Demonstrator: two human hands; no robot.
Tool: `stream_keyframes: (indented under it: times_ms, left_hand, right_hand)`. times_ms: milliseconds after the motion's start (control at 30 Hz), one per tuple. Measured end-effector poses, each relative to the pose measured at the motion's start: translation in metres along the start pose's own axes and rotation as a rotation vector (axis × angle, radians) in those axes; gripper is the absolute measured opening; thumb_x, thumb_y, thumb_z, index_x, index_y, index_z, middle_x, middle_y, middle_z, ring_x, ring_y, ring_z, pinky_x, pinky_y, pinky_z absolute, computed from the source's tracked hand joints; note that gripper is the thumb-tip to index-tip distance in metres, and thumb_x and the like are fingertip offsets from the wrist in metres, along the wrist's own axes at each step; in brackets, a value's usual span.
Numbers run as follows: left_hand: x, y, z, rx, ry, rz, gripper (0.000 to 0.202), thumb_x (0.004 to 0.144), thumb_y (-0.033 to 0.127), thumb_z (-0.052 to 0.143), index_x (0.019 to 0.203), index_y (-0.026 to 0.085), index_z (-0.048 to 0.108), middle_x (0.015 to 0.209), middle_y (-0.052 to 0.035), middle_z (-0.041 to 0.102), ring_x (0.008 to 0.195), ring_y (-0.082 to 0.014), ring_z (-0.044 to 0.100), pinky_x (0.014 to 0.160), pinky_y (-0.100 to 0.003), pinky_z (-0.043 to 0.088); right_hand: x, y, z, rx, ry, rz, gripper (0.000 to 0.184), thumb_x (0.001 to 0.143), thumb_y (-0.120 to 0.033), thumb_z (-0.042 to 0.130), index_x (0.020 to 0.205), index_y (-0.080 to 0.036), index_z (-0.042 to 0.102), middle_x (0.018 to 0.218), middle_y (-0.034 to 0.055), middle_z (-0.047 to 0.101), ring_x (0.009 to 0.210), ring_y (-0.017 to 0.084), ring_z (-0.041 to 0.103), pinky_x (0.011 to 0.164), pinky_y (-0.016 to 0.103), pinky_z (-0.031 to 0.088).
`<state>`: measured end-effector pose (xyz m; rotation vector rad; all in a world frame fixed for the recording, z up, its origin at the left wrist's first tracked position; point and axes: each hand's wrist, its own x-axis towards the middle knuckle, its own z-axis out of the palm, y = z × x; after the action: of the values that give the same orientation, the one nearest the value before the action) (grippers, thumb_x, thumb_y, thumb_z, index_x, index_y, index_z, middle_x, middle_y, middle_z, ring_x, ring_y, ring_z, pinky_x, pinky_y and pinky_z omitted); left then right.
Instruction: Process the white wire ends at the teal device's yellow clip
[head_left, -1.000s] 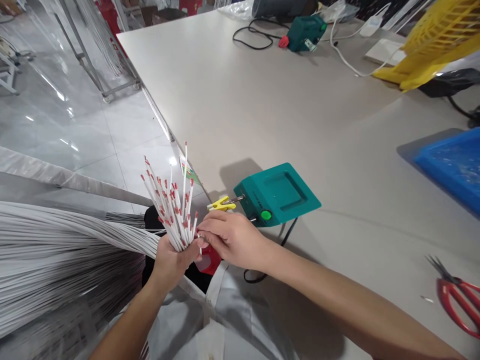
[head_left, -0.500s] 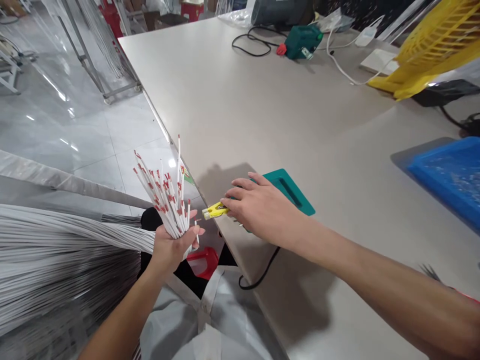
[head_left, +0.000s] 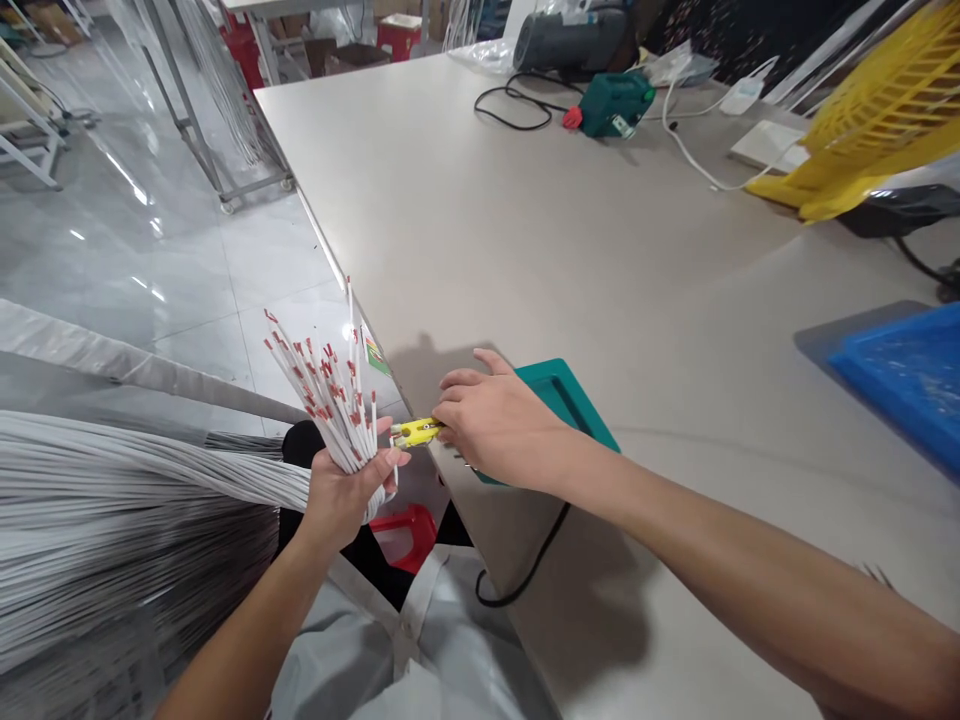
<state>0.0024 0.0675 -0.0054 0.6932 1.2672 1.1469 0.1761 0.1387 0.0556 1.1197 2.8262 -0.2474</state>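
My left hand [head_left: 349, 500] is closed around a thick bundle of white wires [head_left: 349, 430] with reddish, copper-like ends fanning upward. One short wire [head_left: 395, 475] stands apart by the thumb and fingertips. Over the table's near edge, my right hand [head_left: 491, 415] has its fingers curled on a small yellow tool [head_left: 416, 432] with a screw and pale tips. Those tips point left and reach the short wire; whether they grip it I cannot tell. Beneath that hand lies a green flat base [head_left: 574, 400], partly hidden, with a black cord [head_left: 536, 560] near it.
Long white wires [head_left: 150, 490] hang over a rail at left. On the table [head_left: 480, 230] are a yellow fan [head_left: 862, 130], a blue tray [head_left: 907, 370], a green device [head_left: 615, 105] with cords, and a dark motor-like machine [head_left: 574, 40]. A red stool [head_left: 412, 535] shows below.
My right hand has moved left with the yellow tool, bringing its tips up to the short wire at my left fingers. The left hand still holds the bundle. The view has shifted slightly.
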Motion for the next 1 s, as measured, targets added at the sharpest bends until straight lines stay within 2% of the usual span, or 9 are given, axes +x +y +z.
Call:
stream_keyframes:
  times_ms: [333, 533, 667, 767, 867, 1000]
  left_hand:
    - [0.003, -0.012, -0.006, 0.029, -0.001, 0.021, 0.040, 0.065, 0.023, 0.072, 0.103, 0.013, 0.066, 0.063, -0.0023, 0.068, 0.046, -0.0084, 0.053, 0.050, -0.025, 0.045]
    - [0.006, -0.010, -0.006, 0.025, -0.021, 0.003, 0.041, 0.064, 0.022, 0.073, 0.104, 0.013, 0.066, 0.061, -0.0020, 0.068, 0.046, -0.0088, 0.053, 0.051, -0.025, 0.045]
    - [0.006, -0.007, -0.003, 0.038, 0.004, -0.034, 0.040, 0.060, 0.021, 0.075, 0.099, 0.013, 0.068, 0.061, -0.0024, 0.068, 0.045, -0.0088, 0.052, 0.048, -0.024, 0.044]
    - [0.005, -0.006, -0.002, 0.069, 0.037, -0.038, 0.040, 0.059, 0.021, 0.075, 0.098, 0.012, 0.068, 0.059, -0.0019, 0.067, 0.044, -0.0084, 0.052, 0.048, -0.024, 0.044]
    - [0.004, -0.007, -0.002, 0.085, 0.053, -0.025, 0.039, 0.060, 0.022, 0.074, 0.098, 0.013, 0.068, 0.058, -0.0005, 0.066, 0.044, -0.0078, 0.051, 0.049, -0.023, 0.044]
    - [0.002, -0.006, -0.004, 0.089, 0.048, -0.010, 0.038, 0.061, 0.021, 0.074, 0.098, 0.014, 0.067, 0.057, 0.0011, 0.063, 0.045, -0.0073, 0.051, 0.048, -0.022, 0.043]
  right_hand:
    - [0.000, 0.001, -0.001, 0.052, -0.018, 0.040, 0.015, 0.080, -0.020, 0.055, 0.074, -0.016, 0.067, 0.079, 0.0070, 0.068, 0.096, 0.024, 0.056, 0.097, 0.051, 0.019]
    - [0.000, 0.000, -0.003, 0.038, -0.032, 0.046, 0.015, 0.081, -0.020, 0.054, 0.072, -0.016, 0.066, 0.079, 0.0072, 0.068, 0.096, 0.024, 0.057, 0.097, 0.050, 0.019]
    - [-0.002, -0.001, -0.002, 0.040, -0.035, 0.051, 0.012, 0.080, -0.023, 0.056, 0.083, -0.016, 0.066, 0.086, 0.0077, 0.067, 0.096, 0.024, 0.056, 0.097, 0.052, 0.021]
    - [-0.004, -0.002, 0.001, 0.022, -0.001, 0.057, 0.026, 0.077, -0.031, 0.061, 0.099, -0.016, 0.061, 0.096, 0.0095, 0.065, 0.099, 0.026, 0.054, 0.097, 0.055, 0.021]
    - [-0.005, -0.004, 0.005, -0.011, 0.035, 0.040, 0.041, 0.074, -0.038, 0.065, 0.107, -0.015, 0.057, 0.097, 0.0103, 0.065, 0.101, 0.027, 0.053, 0.097, 0.055, 0.021]
    - [-0.004, -0.005, 0.010, -0.027, 0.057, 0.026, 0.043, 0.074, -0.040, 0.065, 0.109, -0.016, 0.056, 0.095, 0.0093, 0.066, 0.100, 0.026, 0.053, 0.098, 0.055, 0.020]
